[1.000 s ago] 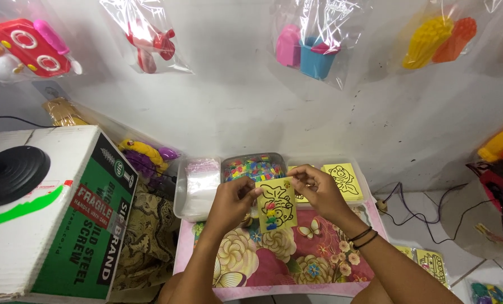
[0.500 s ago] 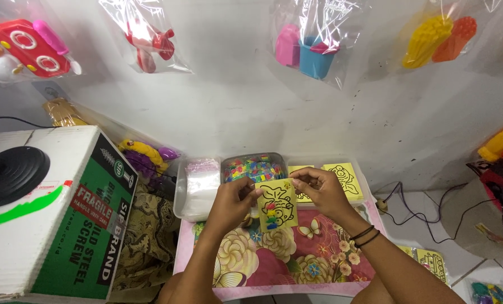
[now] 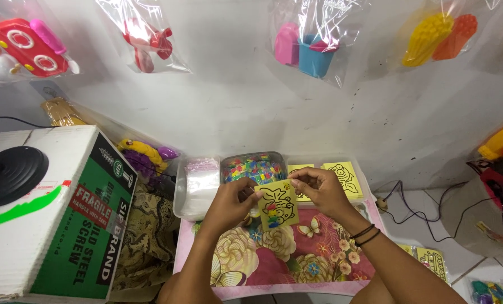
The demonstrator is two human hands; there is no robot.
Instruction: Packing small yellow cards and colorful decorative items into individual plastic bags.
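Note:
A small yellow card (image 3: pixel 278 205) with a black line drawing and a few coloured bits on it is held up between both hands, above a low table covered in a pink floral cloth (image 3: pixel 296 264). My left hand (image 3: pixel 233 201) pinches the card's left edge. My right hand (image 3: pixel 318 188) grips its top right corner; two dark bands circle that wrist. Just behind the card sits a clear tub of small multicoloured pieces (image 3: pixel 255 167). More yellow drawing cards (image 3: pixel 343 177) lie in a clear tray to the right.
A stack of clear plastic bags (image 3: pixel 201 183) lies left of the tub. A large white and green cardboard box (image 3: pixel 66 225) with a black round object on it stands at left. Bagged plastic toys (image 3: pixel 310 48) hang on the wall. Cables (image 3: pixel 409 208) and more cards (image 3: pixel 429 260) lie at right.

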